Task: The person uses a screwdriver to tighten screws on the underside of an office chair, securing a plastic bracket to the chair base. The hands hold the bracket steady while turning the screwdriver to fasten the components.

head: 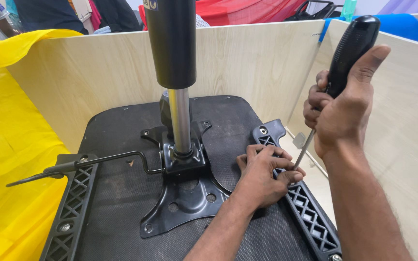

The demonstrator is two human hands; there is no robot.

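Hands: right hand is closed tight round the black handle of a screwdriver, shaft angled down; left hand lies fingers-down, pinching at the tip, holding nothing I can make out.
Seat base: black upturned chair underside, filling the bench between plywood walls.
Mechanism plate: black metal, centre, gas column standing upright from it.
Right bracket: black lattice strip under both hands.
Left bracket: matching strip, well apart.
Lever: thin rod pointing left.
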